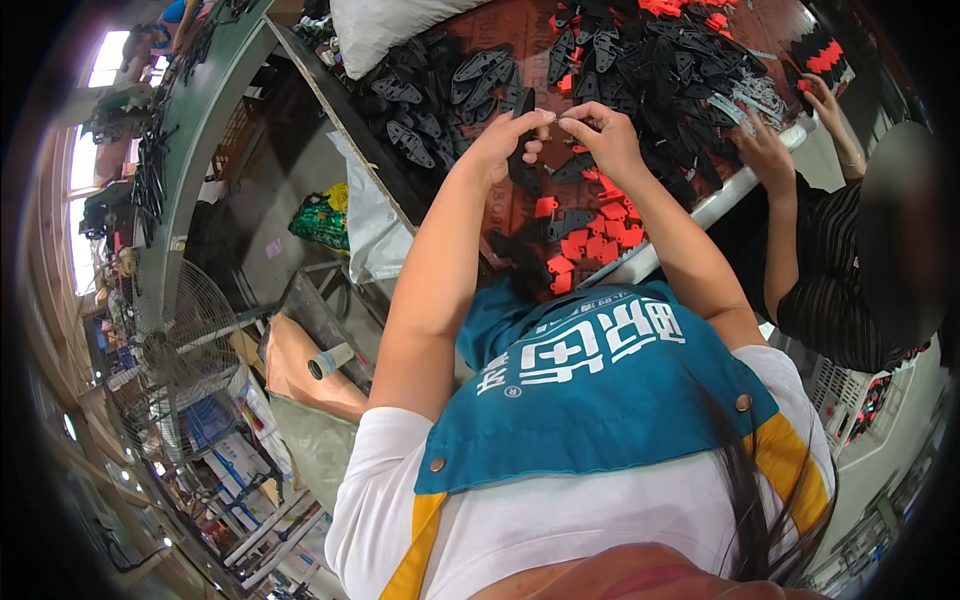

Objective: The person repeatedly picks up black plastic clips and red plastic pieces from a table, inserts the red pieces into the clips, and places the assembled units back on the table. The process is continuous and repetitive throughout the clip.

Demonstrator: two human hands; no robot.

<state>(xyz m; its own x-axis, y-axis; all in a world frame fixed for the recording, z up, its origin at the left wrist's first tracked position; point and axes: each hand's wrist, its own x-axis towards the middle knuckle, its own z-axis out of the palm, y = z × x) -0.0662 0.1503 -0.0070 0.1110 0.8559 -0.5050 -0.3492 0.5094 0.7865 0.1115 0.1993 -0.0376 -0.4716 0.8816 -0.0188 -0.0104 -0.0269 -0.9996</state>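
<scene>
Over the work table, my left hand (500,142) is closed around a long black plastic part (527,101), held upright. My right hand (608,142) pinches something tiny between thumb and forefinger, right at the tip of my left thumb. What it is cannot be made out. Beneath and nearer to me lies a loose pile of small red plastic pieces (602,238). Heaps of flat black plastic parts (408,92) spread to the left of my hands and beyond them.
To the right, a co-worker's hand (768,158) reaches over thin metal pieces (757,95) on the table. A white sack (395,28) rests at the far left corner. A wooden board edge (340,120) borders the table's left side. A fan (170,345) stands further left.
</scene>
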